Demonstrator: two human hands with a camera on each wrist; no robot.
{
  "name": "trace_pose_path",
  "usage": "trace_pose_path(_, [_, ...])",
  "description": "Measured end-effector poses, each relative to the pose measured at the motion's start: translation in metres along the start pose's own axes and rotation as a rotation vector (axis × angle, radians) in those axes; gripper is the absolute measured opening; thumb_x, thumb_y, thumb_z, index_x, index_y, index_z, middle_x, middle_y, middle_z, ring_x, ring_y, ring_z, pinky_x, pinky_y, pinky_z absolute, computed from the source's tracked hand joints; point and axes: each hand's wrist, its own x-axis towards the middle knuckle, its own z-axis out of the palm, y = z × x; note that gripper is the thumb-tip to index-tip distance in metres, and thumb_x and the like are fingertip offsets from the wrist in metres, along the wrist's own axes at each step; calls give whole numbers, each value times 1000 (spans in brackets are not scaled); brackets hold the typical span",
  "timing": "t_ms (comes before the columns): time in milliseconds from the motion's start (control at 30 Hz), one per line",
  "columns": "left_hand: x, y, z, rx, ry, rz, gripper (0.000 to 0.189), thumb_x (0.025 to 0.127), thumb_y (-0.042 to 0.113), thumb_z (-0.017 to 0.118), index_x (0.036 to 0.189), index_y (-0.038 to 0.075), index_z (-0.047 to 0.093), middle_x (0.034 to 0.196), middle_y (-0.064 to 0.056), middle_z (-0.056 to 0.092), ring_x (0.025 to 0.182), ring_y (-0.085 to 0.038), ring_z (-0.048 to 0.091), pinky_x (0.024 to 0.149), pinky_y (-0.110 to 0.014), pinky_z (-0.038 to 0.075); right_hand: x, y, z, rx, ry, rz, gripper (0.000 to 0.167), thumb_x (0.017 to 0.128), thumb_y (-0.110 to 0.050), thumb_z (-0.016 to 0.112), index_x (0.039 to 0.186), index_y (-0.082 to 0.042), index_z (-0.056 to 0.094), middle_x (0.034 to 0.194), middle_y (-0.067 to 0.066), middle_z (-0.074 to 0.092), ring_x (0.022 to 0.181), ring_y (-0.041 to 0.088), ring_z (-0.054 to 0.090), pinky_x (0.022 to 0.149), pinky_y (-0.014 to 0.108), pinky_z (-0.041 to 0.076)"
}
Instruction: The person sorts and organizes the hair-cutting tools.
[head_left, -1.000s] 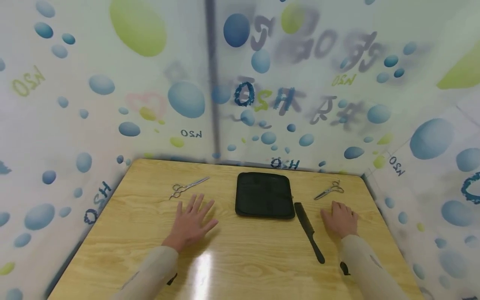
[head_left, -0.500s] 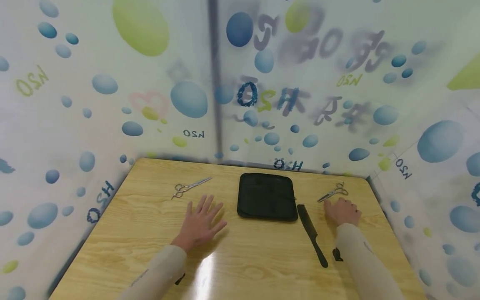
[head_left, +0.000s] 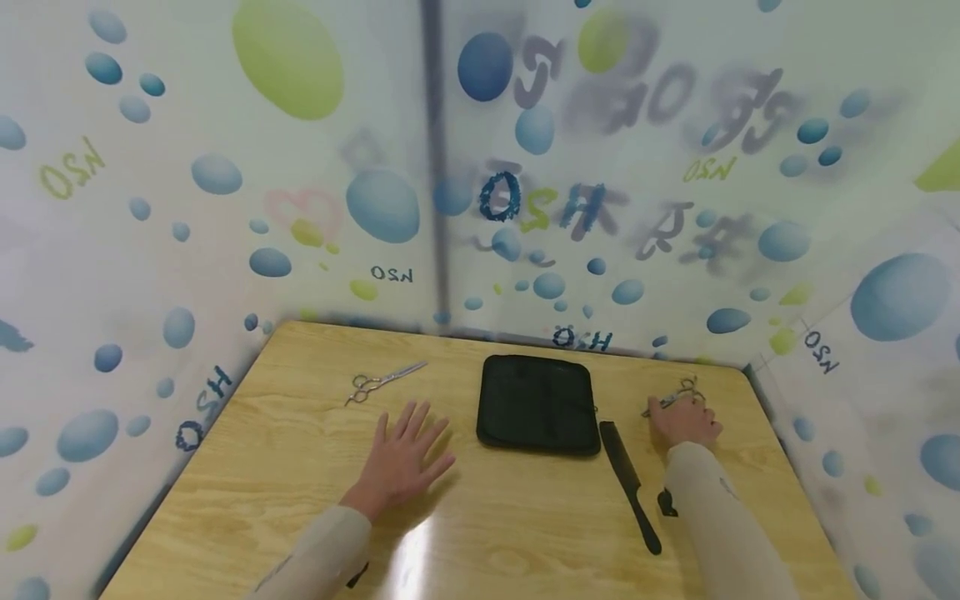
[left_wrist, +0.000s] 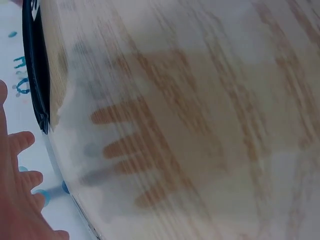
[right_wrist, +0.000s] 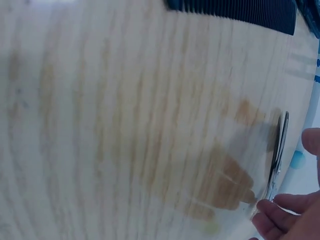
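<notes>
"What is your right hand up to?"

"My right hand is at the right-side scissors, thumb and fingertips apart, fingers loosely bent. I can't tell whether I'm touching the handles."

"Where do those scissors lie?"

"On the wooden table, near its far right corner, to the right of the black case. A black comb slants toward me, its toothed end just beside the case's near right corner."

"And your left hand?"

"My left hand has straight, spread fingers. It's left of the case, just nearer me than the left-side scissors."
</notes>
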Motion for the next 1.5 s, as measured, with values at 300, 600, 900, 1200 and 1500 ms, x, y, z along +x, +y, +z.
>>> trace_pose_path(300, [-8,0,2,-9,24,8,63,96,61,41,147,24,44,160,-12,29,149,-35,24,114,-68,18,6,10,-2,-17,-39,14,87,97,-59,29,139,17,33,134,44,35,121,58,34,96,67,31])
trace_pose_path(600, [-10,-3,2,-11,-7,-4,61,97,60,41,147,25,43,160,-11,28,150,-35,21,116,-67,15,14,23,3,-74,27,-58,81,98,-54,32,135,19,37,130,43,40,117,58,39,93,67,33])
trace_pose_path(900, [-8,-5,1,5,-41,-18,62,97,61,38,147,25,43,161,-12,27,150,-34,19,117,-65,15,17,26,7,-137,155,-166,57,100,-39,43,130,9,50,123,37,53,108,55,49,89,66,36])
trace_pose_path(1200, [-6,-3,1,0,-26,-14,61,98,59,40,146,23,46,160,-12,29,149,-35,22,117,-64,16,16,24,9,-216,225,-231,29,99,-19,52,111,5,63,98,31,68,89,47,62,86,62,40])
trace_pose_path(1500, [-3,-6,2,3,-27,-24,60,98,59,40,145,23,47,160,-12,28,150,-34,20,118,-63,15,11,20,-5,-212,121,-161,32,98,-19,50,99,9,66,94,32,67,86,49,62,80,60,43])
